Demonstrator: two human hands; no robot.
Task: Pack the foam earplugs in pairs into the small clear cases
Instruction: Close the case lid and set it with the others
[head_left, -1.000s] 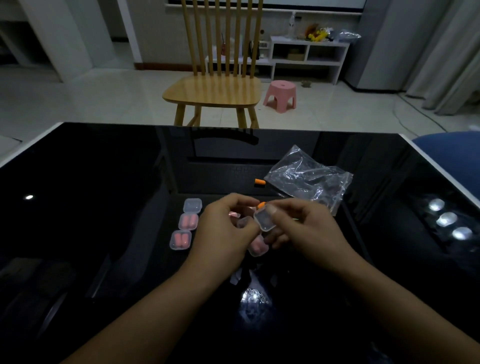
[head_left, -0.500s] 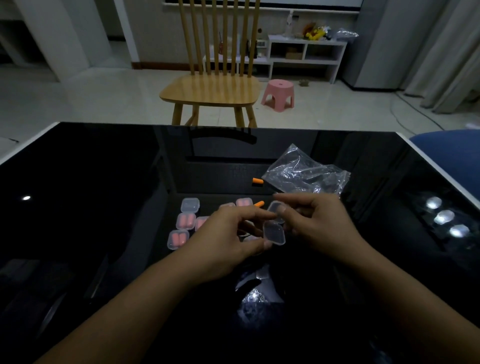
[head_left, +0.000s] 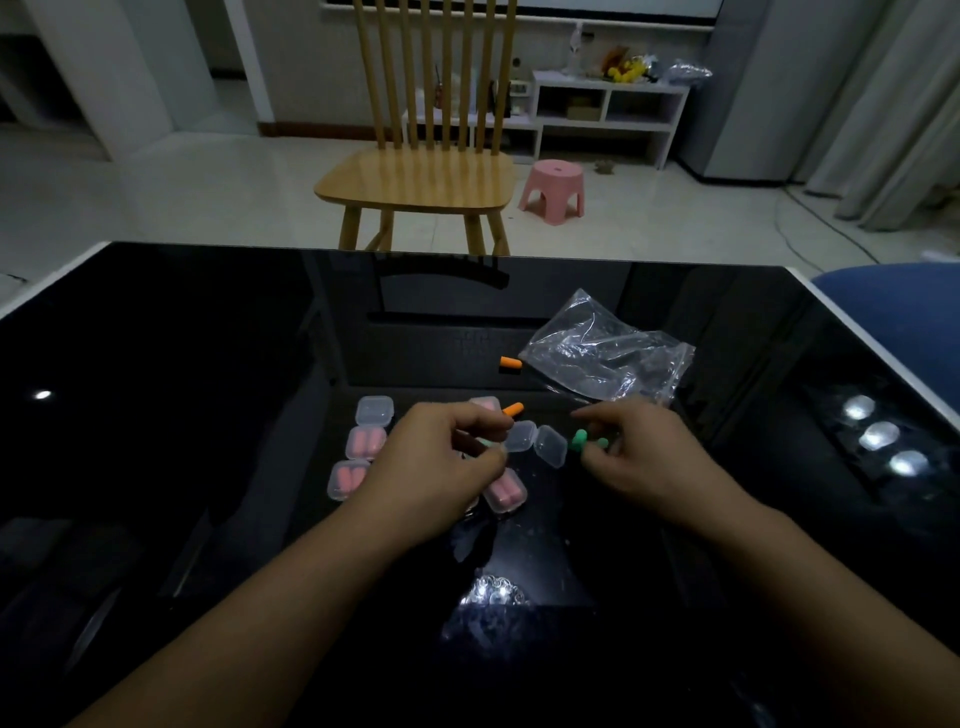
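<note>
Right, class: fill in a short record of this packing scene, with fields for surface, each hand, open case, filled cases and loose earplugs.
surface: glossy black table
left hand: fingers curled beside the open case, hold unclear
right hand: pinches green earplugs
open case: clear, hinged open, looks empty
filled cases: pink pairs at left and centre
loose earplugs: orange one beside the plastic bag

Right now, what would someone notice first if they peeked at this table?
Probably the two hands over the shiny black glass table: the left hand holds an open small clear plastic case, and the right hand pinches green foam earplugs. Left of them sit closed clear cases of pink earplugs; a crinkled clear plastic bag lies behind.
</note>
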